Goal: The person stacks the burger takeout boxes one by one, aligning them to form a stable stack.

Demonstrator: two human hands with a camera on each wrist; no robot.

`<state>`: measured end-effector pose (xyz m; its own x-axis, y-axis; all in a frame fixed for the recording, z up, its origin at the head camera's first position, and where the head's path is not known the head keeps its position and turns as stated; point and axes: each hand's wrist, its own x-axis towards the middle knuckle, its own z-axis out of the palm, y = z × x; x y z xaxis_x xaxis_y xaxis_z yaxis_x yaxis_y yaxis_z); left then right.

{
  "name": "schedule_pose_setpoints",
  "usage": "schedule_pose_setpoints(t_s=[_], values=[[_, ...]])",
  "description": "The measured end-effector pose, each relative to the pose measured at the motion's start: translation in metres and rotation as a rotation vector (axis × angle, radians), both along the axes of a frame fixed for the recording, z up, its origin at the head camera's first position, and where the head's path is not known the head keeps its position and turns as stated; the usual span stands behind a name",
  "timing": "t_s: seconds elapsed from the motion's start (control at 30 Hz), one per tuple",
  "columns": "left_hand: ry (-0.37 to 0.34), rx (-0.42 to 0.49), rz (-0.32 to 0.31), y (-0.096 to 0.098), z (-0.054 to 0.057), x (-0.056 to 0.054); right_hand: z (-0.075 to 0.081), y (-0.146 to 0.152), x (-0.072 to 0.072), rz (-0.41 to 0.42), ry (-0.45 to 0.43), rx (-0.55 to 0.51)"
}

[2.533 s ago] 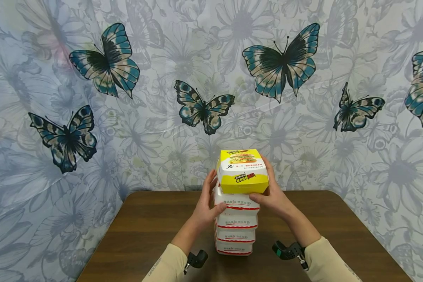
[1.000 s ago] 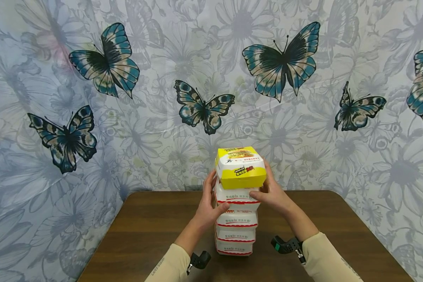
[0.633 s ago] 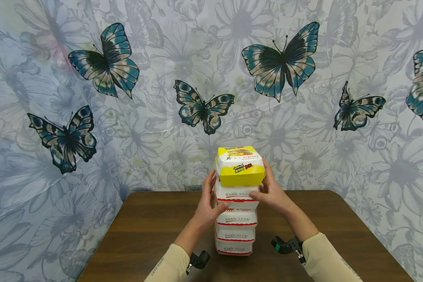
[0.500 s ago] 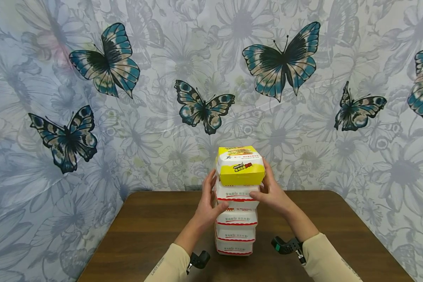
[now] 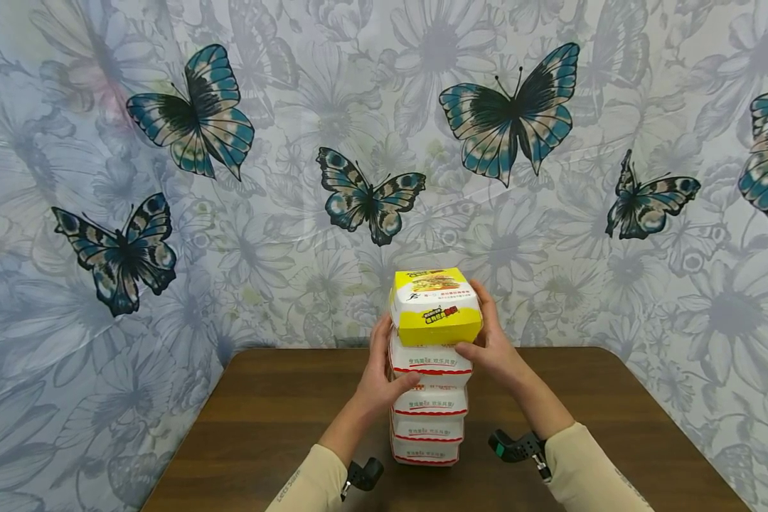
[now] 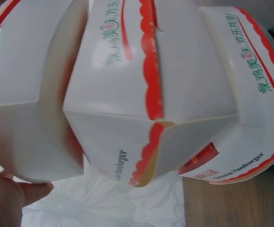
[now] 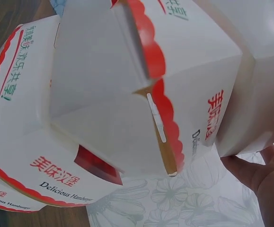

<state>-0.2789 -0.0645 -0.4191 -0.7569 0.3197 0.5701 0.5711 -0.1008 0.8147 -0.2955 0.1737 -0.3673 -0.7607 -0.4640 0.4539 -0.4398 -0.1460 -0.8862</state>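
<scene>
In the head view, white burger boxes [image 5: 430,405] with red scalloped edges stand stacked on the brown table. On top sits a yellow and white burger box [image 5: 440,327] printed with a burger. My left hand [image 5: 379,377] holds the uppermost white burger box [image 5: 425,360], fingers along its left side and thumb across its front. My right hand [image 5: 498,347] holds the same box from the right, thumb at its front corner just under the yellow box. In the wrist views, left fingertips [image 6: 35,191] and right fingertips [image 7: 241,168] reach its far corners.
The stack leans slightly, its boxes not quite in line. The wooden table [image 5: 281,405] extends to both sides, and a wall covering [image 5: 333,299] with butterflies and flowers hangs behind it. A black wrist device [image 5: 518,446] sits at the right sleeve.
Compared with 2.5 s ago, the yellow box sits squarer and farther left on the stack. In the last half second, the two upper boxes have come slightly down and toward me.
</scene>
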Motion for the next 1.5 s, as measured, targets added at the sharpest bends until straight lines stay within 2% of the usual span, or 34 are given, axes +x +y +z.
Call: schedule_pose_setpoints(t_s=[0.37,0.8,1.03,1.13,1.3,1.5], values=[[-0.088,-0.004,0.007,0.001,-0.004,0.0,-0.001,0.0,-0.001,0.038,0.007,-0.003],[-0.103,-0.03,-0.019,-0.002,-0.011,-0.001,0.0,0.0,0.002,0.05,0.026,-0.004],[-0.185,-0.11,-0.064,-0.007,-0.019,0.003,0.0,0.0,0.002,0.054,0.016,-0.008],[-0.216,-0.107,-0.074,-0.006,-0.02,0.004,0.001,0.0,0.003,0.065,0.019,-0.011],[-0.253,-0.076,-0.074,-0.005,-0.018,0.006,0.001,0.0,0.004,0.072,0.028,-0.013],[-0.253,-0.076,-0.044,-0.005,-0.017,0.005,0.001,0.001,0.005,0.085,0.045,-0.016]])
